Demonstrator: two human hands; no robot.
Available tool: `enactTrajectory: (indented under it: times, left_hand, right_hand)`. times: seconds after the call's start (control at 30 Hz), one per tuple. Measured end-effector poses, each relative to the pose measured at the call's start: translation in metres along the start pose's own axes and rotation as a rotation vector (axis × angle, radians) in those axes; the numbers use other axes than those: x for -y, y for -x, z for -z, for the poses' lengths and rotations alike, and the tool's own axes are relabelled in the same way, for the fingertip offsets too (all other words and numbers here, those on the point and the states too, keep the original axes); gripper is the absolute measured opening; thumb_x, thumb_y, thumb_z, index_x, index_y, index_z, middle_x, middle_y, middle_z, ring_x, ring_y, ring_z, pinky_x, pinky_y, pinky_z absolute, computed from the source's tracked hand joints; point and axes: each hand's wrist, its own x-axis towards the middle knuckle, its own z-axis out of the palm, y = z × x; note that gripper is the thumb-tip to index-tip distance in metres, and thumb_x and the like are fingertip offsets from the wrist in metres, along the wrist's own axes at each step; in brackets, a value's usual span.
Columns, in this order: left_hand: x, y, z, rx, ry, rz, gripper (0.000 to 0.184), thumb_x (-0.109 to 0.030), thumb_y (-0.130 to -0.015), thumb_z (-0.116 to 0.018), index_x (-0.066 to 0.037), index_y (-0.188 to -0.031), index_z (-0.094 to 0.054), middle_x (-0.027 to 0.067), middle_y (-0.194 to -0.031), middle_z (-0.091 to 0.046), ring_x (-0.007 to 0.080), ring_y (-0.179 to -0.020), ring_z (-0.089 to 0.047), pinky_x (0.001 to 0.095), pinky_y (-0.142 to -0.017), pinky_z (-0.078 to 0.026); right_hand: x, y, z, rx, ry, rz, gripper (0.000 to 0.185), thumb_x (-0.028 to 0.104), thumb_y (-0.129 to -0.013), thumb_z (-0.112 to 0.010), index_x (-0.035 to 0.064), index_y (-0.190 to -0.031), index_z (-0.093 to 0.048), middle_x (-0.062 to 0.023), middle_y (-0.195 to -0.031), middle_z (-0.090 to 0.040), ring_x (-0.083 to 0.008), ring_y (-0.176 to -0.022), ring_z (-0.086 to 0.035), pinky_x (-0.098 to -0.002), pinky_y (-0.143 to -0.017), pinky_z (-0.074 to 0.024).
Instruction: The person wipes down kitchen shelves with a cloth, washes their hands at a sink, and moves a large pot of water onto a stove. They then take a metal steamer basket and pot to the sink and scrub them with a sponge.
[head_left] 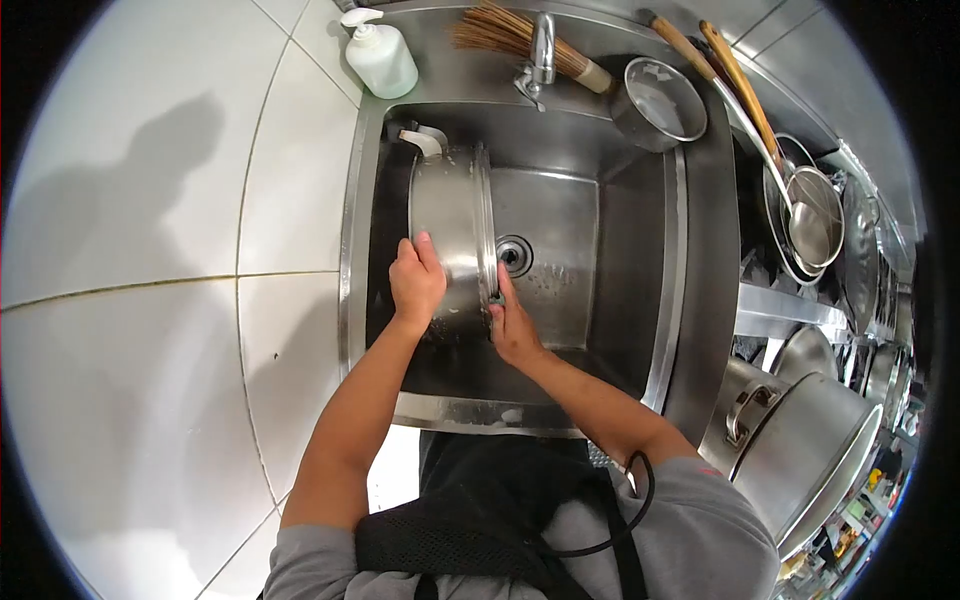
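Observation:
A large metal pot (pixel 447 205) is tipped on its side in the left part of the steel sink (pixel 630 250), its rim turned to the right. A pale handle (pixel 421 142) sticks out near its far end. My left hand (pixel 417 283) grips the pot's left side, with the fingers closed against it. On the right, my right hand (pixel 514 325) holds the pot by its rim, with some fingers hidden behind the metal. The drain (pixel 514 256) shows just right of the rim.
Behind the sink are a soap pump bottle (pixel 382 62), a bristle brush (pixel 510 38), a faucet (pixel 542 50) and a metal container (pixel 660 100). Ladles and strainers (pixel 812 215) and big pots (pixel 800 450) stand right. A tiled wall (pixel 120 200) borders the left.

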Motion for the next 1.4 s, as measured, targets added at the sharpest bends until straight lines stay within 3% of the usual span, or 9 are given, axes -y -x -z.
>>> enactTrajectory:
  times: [0.17, 0.33, 0.4, 0.47, 0.63, 0.87, 1.0, 1.17, 1.4]
  left_hand:
    - [0.007, 0.003, -0.003, -0.012, -0.044, -0.035, 0.040, -0.029, -0.099, -0.048, 0.002, -0.074, -0.047, 0.0275, -0.060, -0.056, 0.0493, -0.060, -0.057, 0.0543, -0.053, -0.044]
    - [0.004, -0.001, -0.003, -0.031, -0.045, -0.072, 0.040, -0.030, -0.099, -0.047, 0.001, -0.074, -0.048, 0.0282, -0.061, -0.056, 0.0501, -0.061, -0.057, 0.0544, -0.054, -0.045]
    - [0.001, 0.001, -0.001, -0.038, -0.075, -0.014, 0.040, -0.031, -0.100, -0.046, 0.001, -0.075, -0.048, 0.0286, -0.063, -0.057, 0.0501, -0.062, -0.057, 0.0548, -0.055, -0.045]
    - [0.005, 0.003, 0.000, -0.021, -0.070, -0.008, 0.040, -0.031, -0.100, -0.046, 0.001, -0.075, -0.049, 0.0285, -0.063, -0.057, 0.0500, -0.062, -0.058, 0.0549, -0.055, -0.045]
    - [0.013, 0.002, -0.005, -0.041, -0.083, -0.033, 0.040, -0.031, -0.100, -0.045, 0.001, -0.077, -0.048, 0.0278, -0.063, -0.058, 0.0498, -0.062, -0.058, 0.0547, -0.054, -0.045]
    - [0.000, 0.001, 0.000, 0.005, -0.050, -0.011, 0.042, -0.032, -0.100, -0.046, 0.003, -0.076, -0.049, 0.0305, -0.068, -0.057, 0.0513, -0.069, -0.057, 0.0544, -0.058, -0.043]
    - [0.007, 0.001, 0.001, 0.005, -0.064, -0.023, 0.042, -0.033, -0.100, -0.045, 0.002, -0.076, -0.048, 0.0278, -0.062, -0.058, 0.0491, -0.061, -0.059, 0.0556, -0.056, -0.046]
    - [0.011, -0.001, -0.002, 0.012, -0.074, -0.035, 0.041, -0.032, -0.100, -0.045, 0.002, -0.077, -0.048, 0.0278, -0.062, -0.058, 0.0486, -0.061, -0.059, 0.0556, -0.056, -0.046]
    - [0.012, 0.001, -0.003, 0.014, -0.016, -0.032, 0.040, -0.032, -0.100, -0.046, 0.001, -0.077, -0.048, 0.0274, -0.064, -0.059, 0.0488, -0.063, -0.060, 0.0559, -0.057, -0.046]
  right_hand:
    - [0.021, -0.105, 0.016, -0.109, -0.082, -0.036, 0.051, 0.008, -0.099, -0.042, 0.0060, -0.149, -0.031, -0.0222, -0.152, -0.033, -0.0355, -0.143, -0.028, -0.0387, -0.115, -0.0263]
    - [0.051, -0.165, 0.045, 0.082, -0.279, -0.537, 0.049, 0.012, -0.102, -0.040, 0.0082, -0.150, -0.030, -0.0224, -0.151, -0.035, -0.0310, -0.142, -0.031, -0.0357, -0.115, -0.0247]
    - [0.013, -0.117, 0.013, -0.132, -0.079, 0.012, 0.051, 0.007, -0.099, -0.042, 0.0090, -0.149, -0.031, -0.0279, -0.151, -0.031, -0.0382, -0.143, -0.027, -0.0396, -0.115, -0.0265]
    - [0.015, -0.048, 0.000, -0.120, 0.031, 0.057, 0.053, 0.003, -0.097, -0.043, 0.0076, -0.149, -0.030, -0.0299, -0.152, -0.027, -0.0401, -0.144, -0.025, -0.0409, -0.116, -0.0250]
    - [0.005, -0.044, 0.004, -0.075, 0.019, 0.066, 0.053, 0.003, -0.098, -0.042, 0.0087, -0.149, -0.031, -0.0288, -0.151, -0.029, -0.0424, -0.142, -0.027, -0.0421, -0.115, -0.0262]
    - [0.036, -0.165, 0.043, 0.062, -0.067, -0.337, 0.049, 0.017, -0.104, -0.037, 0.0072, -0.151, -0.029, -0.0195, -0.153, -0.033, -0.0302, -0.143, -0.031, -0.0333, -0.115, -0.0254]
    - [0.013, -0.059, 0.002, -0.140, 0.017, 0.072, 0.052, 0.011, -0.101, -0.042, 0.0086, -0.151, -0.028, -0.0259, -0.151, -0.033, -0.0372, -0.143, -0.029, -0.0395, -0.115, -0.0257]
    - [0.009, -0.058, 0.002, -0.125, 0.014, 0.048, 0.051, 0.011, -0.101, -0.040, 0.0086, -0.151, -0.029, -0.0244, -0.152, -0.033, -0.0346, -0.144, -0.027, -0.0387, -0.115, -0.0251]
    - [0.032, -0.174, 0.034, -0.031, -0.060, -0.330, 0.051, 0.019, -0.103, -0.041, 0.0139, -0.152, -0.027, -0.0269, -0.140, -0.048, -0.0341, -0.135, -0.043, -0.0334, -0.109, -0.0328]
